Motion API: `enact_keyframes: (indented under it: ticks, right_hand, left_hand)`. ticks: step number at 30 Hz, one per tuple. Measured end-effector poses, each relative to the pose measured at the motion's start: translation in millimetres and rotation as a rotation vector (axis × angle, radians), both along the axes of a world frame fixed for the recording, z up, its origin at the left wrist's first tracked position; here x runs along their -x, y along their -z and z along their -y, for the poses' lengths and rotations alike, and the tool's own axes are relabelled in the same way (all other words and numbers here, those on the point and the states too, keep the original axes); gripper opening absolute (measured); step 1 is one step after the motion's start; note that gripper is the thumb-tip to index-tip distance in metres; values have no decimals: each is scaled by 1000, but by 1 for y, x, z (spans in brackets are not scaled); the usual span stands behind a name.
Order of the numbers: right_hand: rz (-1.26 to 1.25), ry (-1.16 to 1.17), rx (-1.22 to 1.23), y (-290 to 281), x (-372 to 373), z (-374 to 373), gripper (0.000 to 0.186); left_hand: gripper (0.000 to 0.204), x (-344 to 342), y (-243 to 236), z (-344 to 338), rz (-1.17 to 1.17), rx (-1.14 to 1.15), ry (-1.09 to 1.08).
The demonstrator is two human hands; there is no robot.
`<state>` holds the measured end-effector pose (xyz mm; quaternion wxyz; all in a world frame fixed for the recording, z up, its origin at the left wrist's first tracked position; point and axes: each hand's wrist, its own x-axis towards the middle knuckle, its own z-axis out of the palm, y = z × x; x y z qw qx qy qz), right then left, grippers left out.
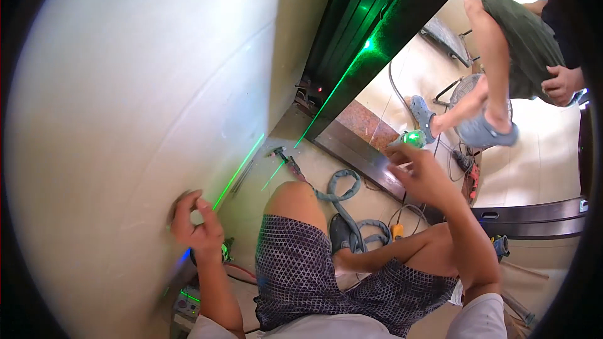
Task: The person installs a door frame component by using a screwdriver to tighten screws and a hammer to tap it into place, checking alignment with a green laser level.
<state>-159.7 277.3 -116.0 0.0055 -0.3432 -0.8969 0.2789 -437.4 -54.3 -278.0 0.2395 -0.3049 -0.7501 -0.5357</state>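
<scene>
Close to the pale wall point(138, 119), my left hand point(198, 226) is raised with its fingers curled toward the thumb. Whatever lies between them, if anything, is too small to make out. My right hand point(427, 179) is held up above the dark metal frame point(358, 150), fingers bent but apart and nothing visible in them. Just beyond its fingertips shows a rounded green-lit thing point(412, 138); I cannot tell if they touch. Green light lines run along the wall's foot and up a dark upright panel point(358, 44).
A hand tool point(289, 162) lies on the floor by my knee, near a looped grey hose point(344, 193). A yellow piece point(397, 231) is beside my foot. Across the frame sits another person in grey clogs point(487, 132), near a round fan point(466, 97) and a red-and-black power tool point(470, 172).
</scene>
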Motion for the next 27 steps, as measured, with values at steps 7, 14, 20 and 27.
enact_keyframes:
  ticks: [7,14,20,27]
  right_hand:
    - [-176,259,-24,-45,-54,-2,27]
    - [128,105,177,43,-55,-21,33]
    - [222,-6,396,259,8,-36,49]
    - [222,79,78,435,87,-5,61]
  left_hand:
    - [11,3,-20,-60,299,-99,320]
    - [32,-3,151,-61,746,555,438]
    - [43,-42,302,-91,778,897,307]
    - [27,-49,349,-171,630,1067,265]
